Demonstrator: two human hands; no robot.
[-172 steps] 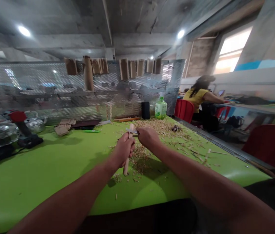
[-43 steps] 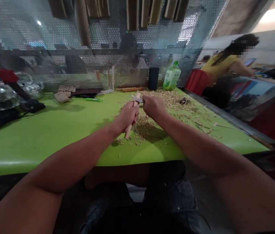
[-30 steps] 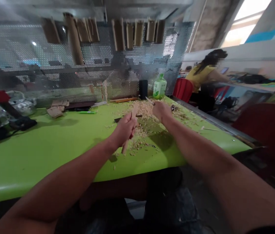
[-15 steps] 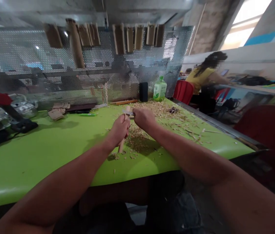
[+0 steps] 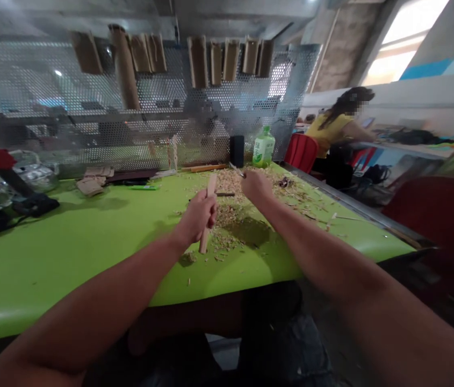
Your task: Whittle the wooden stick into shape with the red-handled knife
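In the head view, a left hand (image 5: 197, 216) closes around a pale, flat wooden strip (image 5: 211, 186), tilted above a glossy green worktop (image 5: 69, 236), near centre. A right hand (image 5: 257, 186), shut on a slim metal-bladed knife (image 5: 236, 170), is apart to the right. Curled tan shavings (image 5: 227, 215) suggest considerable cutting done; what remains cannot be told. The strip looks straight, bare and blunt-ended.

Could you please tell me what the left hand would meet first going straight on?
Probably the dark bar just beyond the left hand, among wood shavings, though the hand's height is unclear.
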